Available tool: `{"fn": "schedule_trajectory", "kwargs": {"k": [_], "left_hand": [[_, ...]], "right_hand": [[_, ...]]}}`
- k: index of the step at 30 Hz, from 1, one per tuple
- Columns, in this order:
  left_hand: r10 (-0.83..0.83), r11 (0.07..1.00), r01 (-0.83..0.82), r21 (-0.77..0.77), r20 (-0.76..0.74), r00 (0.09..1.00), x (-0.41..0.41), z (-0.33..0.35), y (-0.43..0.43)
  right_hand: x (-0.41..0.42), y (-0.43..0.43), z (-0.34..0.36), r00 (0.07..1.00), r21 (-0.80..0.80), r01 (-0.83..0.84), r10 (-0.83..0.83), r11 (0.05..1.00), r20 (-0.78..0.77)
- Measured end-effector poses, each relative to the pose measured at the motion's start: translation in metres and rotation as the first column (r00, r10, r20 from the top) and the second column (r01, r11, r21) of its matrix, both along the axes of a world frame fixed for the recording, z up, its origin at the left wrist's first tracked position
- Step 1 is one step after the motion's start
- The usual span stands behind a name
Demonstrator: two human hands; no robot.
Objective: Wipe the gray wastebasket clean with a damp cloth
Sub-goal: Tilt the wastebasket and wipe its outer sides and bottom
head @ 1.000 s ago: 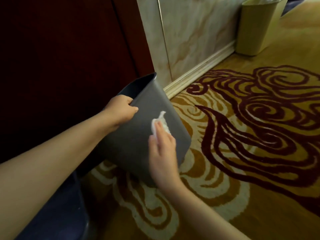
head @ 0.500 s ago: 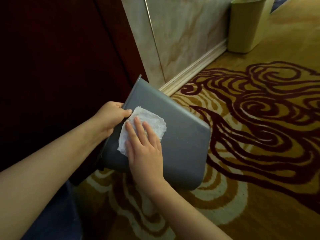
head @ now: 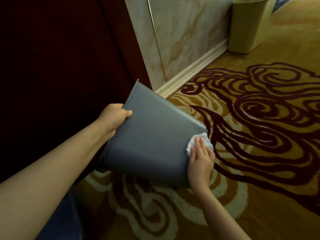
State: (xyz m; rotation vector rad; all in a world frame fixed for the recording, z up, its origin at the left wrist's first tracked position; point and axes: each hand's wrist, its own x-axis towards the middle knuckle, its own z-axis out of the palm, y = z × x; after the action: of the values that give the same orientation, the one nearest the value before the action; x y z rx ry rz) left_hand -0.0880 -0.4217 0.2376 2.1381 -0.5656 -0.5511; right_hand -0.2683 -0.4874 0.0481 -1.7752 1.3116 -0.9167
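The gray wastebasket (head: 152, 135) is held tipped on its side above the carpet, its mouth turned left toward the dark wood panel and its base toward the right. My left hand (head: 115, 116) grips its rim at the upper left. My right hand (head: 200, 161) lies flat on a crumpled white cloth (head: 199, 143) and presses it against the basket's side near the base corner. Most of the cloth is hidden under my fingers.
A beige wastebasket (head: 249, 25) stands by the marble wall (head: 187, 40) at the upper right. A dark red wood panel (head: 60, 58) fills the left. Patterned gold and maroon carpet (head: 259, 135) covers the floor. A white baseboard (head: 192, 70) runs along the wall.
My right hand has slid the cloth from near the rim across the side to the base corner. The basket has tilted a little more; my left hand keeps its grip.
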Motion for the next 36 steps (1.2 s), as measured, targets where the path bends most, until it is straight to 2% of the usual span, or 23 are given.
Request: {"fn": "schedule_trajectory", "kwargs": {"k": [3,5,6,8,10,11,13,15,18,20,22,25,29,33,36], "left_hand": [[0.008,1.0,-0.008,-0.019,0.015,1.0,-0.009,0.002,-0.002],[0.004,1.0,-0.003,-0.017,0.048,0.999,-0.011,0.002,0.001],[-0.001,1.0,0.003,-0.023,0.056,0.998,-0.011,0.001,0.002],[-0.004,0.998,0.007,-0.061,0.044,0.999,-0.013,0.0,0.003],[0.002,0.997,0.005,-0.081,0.091,0.996,-0.016,-0.001,0.002],[0.003,0.997,0.007,-0.072,0.139,0.99,-0.017,-0.002,0.001],[0.0,0.999,0.009,-0.034,0.236,0.972,-0.019,-0.002,0.0],[-0.021,1.0,0.021,0.003,0.325,0.946,-0.021,-0.002,0.002],[-0.058,0.998,0.054,0.02,0.359,0.931,-0.021,-0.004,0.004],[-0.065,0.998,0.064,0.014,0.338,0.939,-0.02,-0.005,0.006],[-0.054,0.998,0.057,-0.001,0.315,0.947,-0.02,-0.006,0.007],[-0.057,0.998,0.061,-0.003,0.309,0.949,-0.022,-0.005,0.005],[-0.086,0.996,0.087,0.011,0.302,0.949,-0.027,-0.001,-0.001],[-0.071,0.997,0.069,0.019,0.311,0.948,-0.03,0.001,0.005],[-0.076,0.997,0.07,0.03,0.336,0.939,-0.027,-0.002,0.015]], "right_hand": [[-0.013,-0.017,0.003,0.951,0.191,0.173,-0.214,0.966,0.222],[-0.013,-0.022,0.022,0.899,0.229,0.215,-0.284,0.949,0.332],[-0.007,-0.02,0.038,0.887,0.186,0.187,-0.247,0.964,0.389],[0.016,-0.004,0.073,0.871,0.001,0.027,-0.024,1.0,0.49],[0.045,0.018,0.101,0.873,-0.265,-0.149,0.253,0.953,0.417],[0.059,0.027,0.109,0.889,-0.368,-0.225,0.345,0.902,0.302],[0.078,0.036,0.111,0.917,-0.444,-0.342,0.397,0.828,0.033],[0.08,0.032,0.096,0.916,-0.422,-0.398,0.38,0.814,-0.13],[0.065,0.007,0.063,0.92,-0.358,-0.382,0.312,0.852,-0.239],[0.044,-0.017,0.041,0.934,-0.236,-0.312,0.251,0.92,-0.256],[0.019,-0.036,0.022,0.972,-0.03,-0.189,0.182,0.982,-0.149],[-0.004,-0.045,0.002,0.996,0.178,-0.086,0.079,0.98,0.05],[-0.008,-0.049,-0.007,0.992,0.242,-0.073,0.044,0.968,0.122],[-0.012,-0.061,0.005,0.96,0.38,-0.032,-0.078,0.924,0.27],[-0.017,-0.056,0.034,0.88,0.227,0.055,-0.154,0.972,0.449]]}}
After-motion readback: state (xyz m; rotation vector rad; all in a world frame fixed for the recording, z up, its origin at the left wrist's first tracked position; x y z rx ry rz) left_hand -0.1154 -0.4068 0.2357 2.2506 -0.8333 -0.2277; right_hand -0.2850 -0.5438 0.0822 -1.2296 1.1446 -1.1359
